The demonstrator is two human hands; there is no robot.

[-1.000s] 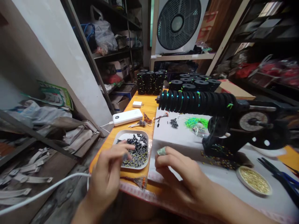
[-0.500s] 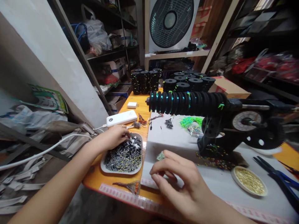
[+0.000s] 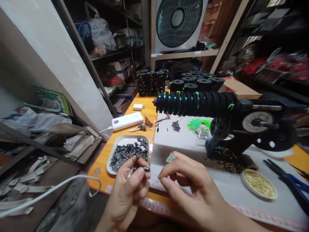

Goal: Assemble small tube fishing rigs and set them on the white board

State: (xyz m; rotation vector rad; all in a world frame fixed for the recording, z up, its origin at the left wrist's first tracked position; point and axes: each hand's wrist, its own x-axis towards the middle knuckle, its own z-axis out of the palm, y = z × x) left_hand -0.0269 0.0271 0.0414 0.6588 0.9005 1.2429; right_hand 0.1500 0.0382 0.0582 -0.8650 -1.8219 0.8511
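My left hand (image 3: 129,190) is raised in front of the table edge and pinches a small black cylindrical piece (image 3: 145,169) between thumb and fingertips. Just behind it lies a white tray (image 3: 113,151) filled with several such small black pieces. My right hand (image 3: 190,185) hovers close to the right of the left, fingers curled, with a small greenish bit (image 3: 170,158) at its index fingertip. Behind the hands stands a black winding machine (image 3: 241,129) whose horizontal shaft carries several black spools (image 3: 195,103) with green thread.
A white power bank (image 3: 127,120), a white charger and its cable (image 3: 48,193) lie left. Stacks of black spools (image 3: 183,82) stand at the back, under a fan (image 3: 180,22). A dish of gold beads (image 3: 259,183), pliers (image 3: 289,183) and green thread (image 3: 200,124) lie right. Cluttered shelves flank the table.
My left hand has come back from the far side of the tray to the table's front edge, now pinching a small black piece. My right hand stayed nearly in place.
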